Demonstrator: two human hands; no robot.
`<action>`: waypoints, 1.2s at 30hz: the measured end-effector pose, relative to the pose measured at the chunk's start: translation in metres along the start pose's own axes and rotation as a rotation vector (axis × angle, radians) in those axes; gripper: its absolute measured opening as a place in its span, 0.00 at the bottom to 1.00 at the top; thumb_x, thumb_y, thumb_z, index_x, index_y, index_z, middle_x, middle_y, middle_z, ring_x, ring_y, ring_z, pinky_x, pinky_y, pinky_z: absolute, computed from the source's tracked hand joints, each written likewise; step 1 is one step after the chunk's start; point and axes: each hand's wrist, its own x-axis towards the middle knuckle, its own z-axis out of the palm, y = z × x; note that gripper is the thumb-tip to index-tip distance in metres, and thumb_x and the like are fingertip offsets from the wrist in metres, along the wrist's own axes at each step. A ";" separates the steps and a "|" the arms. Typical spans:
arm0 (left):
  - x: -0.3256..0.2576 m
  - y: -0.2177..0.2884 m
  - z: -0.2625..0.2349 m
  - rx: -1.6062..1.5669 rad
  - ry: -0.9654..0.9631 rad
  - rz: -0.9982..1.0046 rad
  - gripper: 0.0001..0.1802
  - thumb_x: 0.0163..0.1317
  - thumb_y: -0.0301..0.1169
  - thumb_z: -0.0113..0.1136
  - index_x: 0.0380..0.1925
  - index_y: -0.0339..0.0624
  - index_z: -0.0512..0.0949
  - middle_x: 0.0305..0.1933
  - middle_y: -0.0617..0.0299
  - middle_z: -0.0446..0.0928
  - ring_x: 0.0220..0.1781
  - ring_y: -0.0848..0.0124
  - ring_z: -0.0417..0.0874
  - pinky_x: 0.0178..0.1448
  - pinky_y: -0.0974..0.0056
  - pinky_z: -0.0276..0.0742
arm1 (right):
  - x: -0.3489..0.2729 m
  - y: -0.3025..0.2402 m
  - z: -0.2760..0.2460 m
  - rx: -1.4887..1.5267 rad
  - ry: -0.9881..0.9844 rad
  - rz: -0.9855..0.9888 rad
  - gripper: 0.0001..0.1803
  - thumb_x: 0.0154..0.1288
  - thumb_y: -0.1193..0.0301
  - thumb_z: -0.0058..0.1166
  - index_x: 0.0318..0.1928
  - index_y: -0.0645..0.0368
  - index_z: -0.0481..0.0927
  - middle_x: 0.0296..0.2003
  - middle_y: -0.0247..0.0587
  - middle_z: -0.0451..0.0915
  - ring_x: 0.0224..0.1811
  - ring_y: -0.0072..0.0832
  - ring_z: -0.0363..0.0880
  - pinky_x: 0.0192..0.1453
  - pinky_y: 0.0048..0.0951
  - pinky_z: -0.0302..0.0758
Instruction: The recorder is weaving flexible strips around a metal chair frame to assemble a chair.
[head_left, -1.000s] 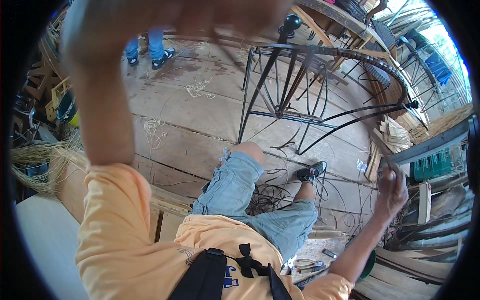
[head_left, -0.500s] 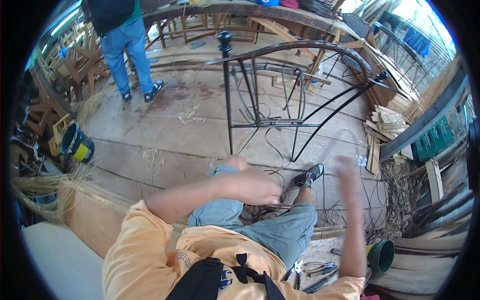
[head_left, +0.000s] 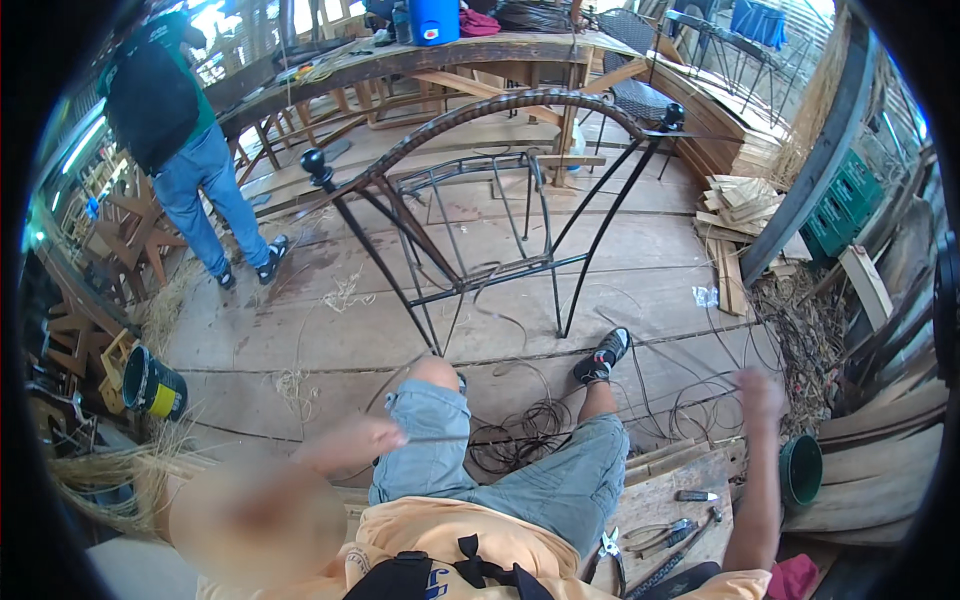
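Note:
My left hand (head_left: 365,440) is closed on a thin dark rattan-like strand (head_left: 440,439), which stretches toward the right over my thigh. My right hand (head_left: 760,395) is raised far out to the right, curled and blurred; what it holds cannot be made out. Ahead of my feet stands a black metal furniture frame (head_left: 485,275) with ball-topped posts. Brown strand is wound around its arched top bar (head_left: 520,98). A tangled heap of dark strands (head_left: 520,445) lies on the floor between my legs, with loose loops trailing right.
Beside my right thigh, a board (head_left: 690,495) bears cutters (head_left: 608,560) and several hand tools. Green buckets stand at right (head_left: 801,470) and left (head_left: 155,385). A person (head_left: 190,160) stands by a long workbench (head_left: 350,72) at far left. Wood scraps (head_left: 745,215) are piled at right.
My left hand has moved left and my right hand farther right and down, drawing apart. The view has shifted, showing more workbench and the tools more fully.

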 end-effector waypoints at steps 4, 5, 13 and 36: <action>-0.076 -0.052 0.026 0.099 0.210 -0.201 0.15 0.61 0.41 0.50 0.33 0.41 0.77 0.28 0.50 0.76 0.31 0.56 0.78 0.34 0.59 0.72 | 0.008 0.067 -0.096 -0.808 0.238 0.158 0.11 0.61 0.64 0.46 0.26 0.55 0.75 0.25 0.45 0.78 0.27 0.42 0.77 0.29 0.38 0.72; -0.088 -0.063 0.034 0.124 0.264 -0.266 0.14 0.60 0.41 0.51 0.31 0.41 0.77 0.26 0.50 0.76 0.29 0.55 0.78 0.33 0.59 0.72 | 0.010 0.068 -0.103 -0.929 0.270 0.213 0.12 0.60 0.62 0.46 0.26 0.54 0.75 0.25 0.46 0.78 0.27 0.42 0.77 0.28 0.39 0.72; 0.026 0.081 0.046 0.071 0.266 0.110 0.13 0.59 0.38 0.53 0.27 0.39 0.75 0.22 0.50 0.73 0.25 0.53 0.76 0.29 0.58 0.70 | 0.037 -0.098 0.112 -0.342 -0.065 -0.415 0.15 0.54 0.70 0.52 0.44 0.59 0.75 0.41 0.49 0.76 0.43 0.45 0.74 0.46 0.37 0.72; -0.163 -0.143 0.040 0.229 0.494 -0.575 0.15 0.58 0.36 0.49 0.25 0.32 0.72 0.26 0.45 0.73 0.30 0.50 0.75 0.35 0.54 0.68 | 0.063 0.103 -0.077 -0.843 0.284 0.112 0.11 0.57 0.62 0.49 0.25 0.57 0.75 0.25 0.46 0.78 0.29 0.44 0.77 0.30 0.42 0.71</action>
